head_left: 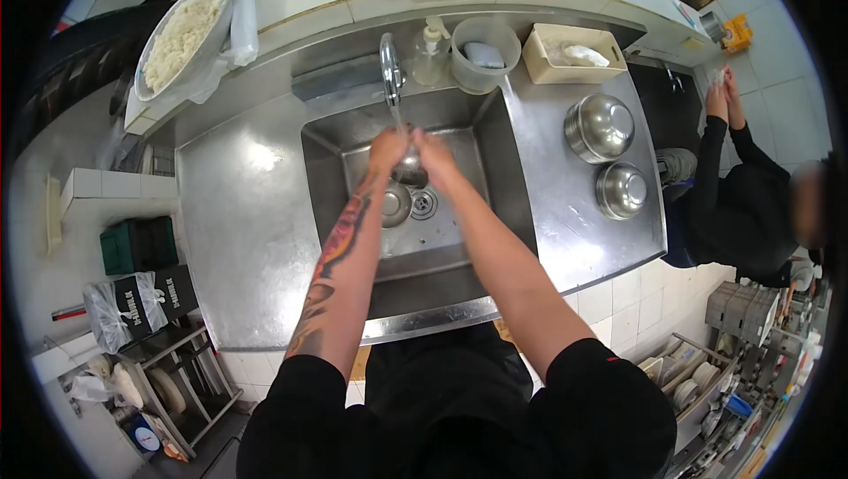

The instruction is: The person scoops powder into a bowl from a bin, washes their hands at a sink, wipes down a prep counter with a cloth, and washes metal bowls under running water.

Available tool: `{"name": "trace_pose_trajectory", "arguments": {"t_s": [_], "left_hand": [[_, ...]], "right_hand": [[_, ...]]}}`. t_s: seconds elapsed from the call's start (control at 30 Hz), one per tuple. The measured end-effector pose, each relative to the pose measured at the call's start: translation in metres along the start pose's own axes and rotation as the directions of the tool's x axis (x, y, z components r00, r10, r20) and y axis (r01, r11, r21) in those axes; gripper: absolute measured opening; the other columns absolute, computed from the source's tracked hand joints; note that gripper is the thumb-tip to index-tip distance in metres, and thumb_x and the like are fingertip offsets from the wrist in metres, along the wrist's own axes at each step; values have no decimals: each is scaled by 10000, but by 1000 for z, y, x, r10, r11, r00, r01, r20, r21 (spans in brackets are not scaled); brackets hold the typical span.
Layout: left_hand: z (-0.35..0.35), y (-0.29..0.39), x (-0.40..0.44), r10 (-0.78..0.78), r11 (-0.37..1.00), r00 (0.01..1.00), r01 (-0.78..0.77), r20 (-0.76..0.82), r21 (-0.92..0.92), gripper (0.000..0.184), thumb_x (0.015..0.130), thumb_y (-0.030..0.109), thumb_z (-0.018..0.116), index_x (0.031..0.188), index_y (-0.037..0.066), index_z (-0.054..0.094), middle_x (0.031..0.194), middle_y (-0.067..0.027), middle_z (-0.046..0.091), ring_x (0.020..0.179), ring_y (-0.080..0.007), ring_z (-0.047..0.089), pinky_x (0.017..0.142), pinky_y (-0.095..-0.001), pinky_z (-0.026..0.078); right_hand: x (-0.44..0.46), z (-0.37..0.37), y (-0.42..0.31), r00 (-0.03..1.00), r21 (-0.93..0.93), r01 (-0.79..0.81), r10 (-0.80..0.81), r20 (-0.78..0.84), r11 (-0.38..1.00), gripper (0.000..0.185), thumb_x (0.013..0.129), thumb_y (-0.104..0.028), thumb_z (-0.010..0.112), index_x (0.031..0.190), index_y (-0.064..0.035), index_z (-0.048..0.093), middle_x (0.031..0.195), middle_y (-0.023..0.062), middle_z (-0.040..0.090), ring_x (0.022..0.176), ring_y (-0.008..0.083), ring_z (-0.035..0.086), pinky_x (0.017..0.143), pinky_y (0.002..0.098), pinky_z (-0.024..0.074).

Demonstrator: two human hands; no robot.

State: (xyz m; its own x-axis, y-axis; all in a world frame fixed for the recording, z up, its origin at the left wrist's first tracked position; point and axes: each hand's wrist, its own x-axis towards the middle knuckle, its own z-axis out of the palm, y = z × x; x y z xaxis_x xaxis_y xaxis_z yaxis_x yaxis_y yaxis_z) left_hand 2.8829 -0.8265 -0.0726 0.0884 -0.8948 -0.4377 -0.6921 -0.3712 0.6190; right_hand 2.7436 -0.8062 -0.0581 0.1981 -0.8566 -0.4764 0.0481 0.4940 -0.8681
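Note:
Under the running tap [391, 72], my left hand [389, 148] and my right hand [434, 157] grip a steel bowl [410, 173] from its two sides. Water falls between the hands; the fingertips are partly hidden behind the knuckles. A second, smaller steel bowl [396, 205] lies on the floor of the sink [450, 240], just below my left hand and beside the drain [425, 205]. Two more steel bowls, a larger one [600, 129] and a smaller one [622, 191], rest upside down on the counter to the right.
Behind the sink stand a soap pump bottle [431, 52], a clear tub [485, 57] with a grey-blue item, and a cream bin [574, 55]. A bowl of rice [185, 37] sits back left. A co-worker in black [751, 205] stands at the right, hands together.

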Motion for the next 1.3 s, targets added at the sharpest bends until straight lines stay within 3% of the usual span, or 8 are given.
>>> {"name": "trace_pose_trajectory", "arguments": {"t_s": [0.23, 0.3, 0.37, 0.63, 0.83, 0.97, 1.1, 1.3], "left_hand": [[44, 12, -64, 370, 788, 525, -615, -766, -40, 401, 959, 388, 450, 1073, 74, 672, 1127, -162, 632, 999, -301, 616, 838, -424, 496], [32, 4, -65, -246, 220, 969, 31, -24, -975, 457, 968, 423, 436, 1195, 64, 605, 1114, -117, 635, 1023, -251, 612, 870, -416, 478], [31, 4, -64, -264, 228, 961, 141, 79, -963, 509, 968, 444, 425, 1249, 44, 566, 1092, -100, 630, 1025, -236, 603, 893, -398, 473], [38, 22, -51, 102, 887, 845, -315, -524, -336, 413, 995, 327, 442, 1311, 99, 581, 1379, -192, 501, 1280, -290, 464, 1063, -367, 350], [5, 17, -32, -259, 769, 957, 285, 128, -573, 399, 921, 388, 496, 1112, 108, 708, 1021, -154, 702, 977, -339, 643, 893, -388, 479], [39, 22, -58, 516, 805, 493, -559, -701, 200, 381, 929, 383, 515, 1119, 114, 707, 977, -130, 677, 897, -230, 633, 829, -332, 482], [32, -14, -34, -125, 567, 977, -73, -174, -820, 328, 926, 283, 515, 1055, 52, 710, 1018, -90, 677, 915, -196, 630, 850, -305, 472], [115, -184, 8, -226, 897, 974, 199, -22, -396, 347, 860, 324, 584, 998, 24, 693, 941, -127, 702, 740, -261, 647, 609, -420, 485]], "right_hand": [[-40, 43, -7, 971, 791, 114, 101, -217, 601, 217, 994, -184, 493, 1082, 2, 559, 1048, 104, 605, 985, 180, 578, 882, 367, 484], [-69, 46, 21, 980, 552, 159, -62, -191, 818, 241, 999, -212, 492, 1086, 4, 555, 1050, 111, 607, 982, 188, 579, 896, 354, 473], [-69, 36, 33, 972, 257, 226, -202, -118, 940, 265, 1005, -239, 491, 1089, 6, 550, 1052, 118, 609, 979, 197, 580, 910, 342, 462], [-33, 28, 11, 987, 665, -144, 156, 41, 733, 375, 1020, -301, 453, 1263, -16, 457, 1144, 138, 623, 1046, 279, 616, 892, 399, 494], [-38, 8, 5, 999, -241, 29, -23, 29, 970, 292, 958, -257, 536, 977, 32, 573, 920, 157, 666, 808, 238, 671, 683, 371, 547], [-9, 10, 4, 998, 595, -64, 61, 26, 801, 240, 959, -160, 513, 975, 65, 597, 887, 129, 650, 818, 213, 655, 655, 362, 537], [-60, 20, 30, 949, -165, 305, -314, -31, 938, 206, 965, -163, 504, 977, 25, 586, 880, 110, 655, 842, 213, 635, 687, 352, 502], [-92, -55, 85, 936, -603, 331, -335, 111, 726, 185, 975, -181, 538, 1033, -28, 626, 699, 69, 577, 643, 119, 514, 609, 313, 444]]}}
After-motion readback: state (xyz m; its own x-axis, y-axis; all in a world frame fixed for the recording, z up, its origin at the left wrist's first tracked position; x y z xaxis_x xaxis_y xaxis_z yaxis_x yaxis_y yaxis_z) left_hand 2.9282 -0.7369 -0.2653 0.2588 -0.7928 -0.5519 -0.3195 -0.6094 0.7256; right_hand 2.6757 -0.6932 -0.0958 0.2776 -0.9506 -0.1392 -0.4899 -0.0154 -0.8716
